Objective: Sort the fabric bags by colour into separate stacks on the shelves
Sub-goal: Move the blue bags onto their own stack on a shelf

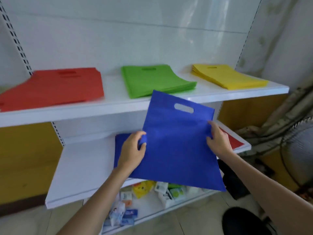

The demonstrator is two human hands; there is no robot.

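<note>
I hold a blue fabric bag (pixel 176 146) with a cut-out handle above the middle shelf (pixel 81 170). My left hand (pixel 133 150) pinches its left edge, and my right hand (pixel 218 139) grips its right edge. More blue fabric (pixel 119 141) lies on the middle shelf behind my left hand. A red bag (pixel 234 141) lies at the right end of that shelf, mostly hidden. On the upper shelf (pixel 111 106) sit a red stack (pixel 55 87) at left, a green stack (pixel 155 80) in the middle and a yellow stack (pixel 227 76) at right.
The bottom shelf holds several small packets and boxes (pixel 152 192). A fan (pixel 298 141) stands at the right, with a dark object (pixel 240 219) on the floor near my right arm. Yellow wall panels flank the shelving.
</note>
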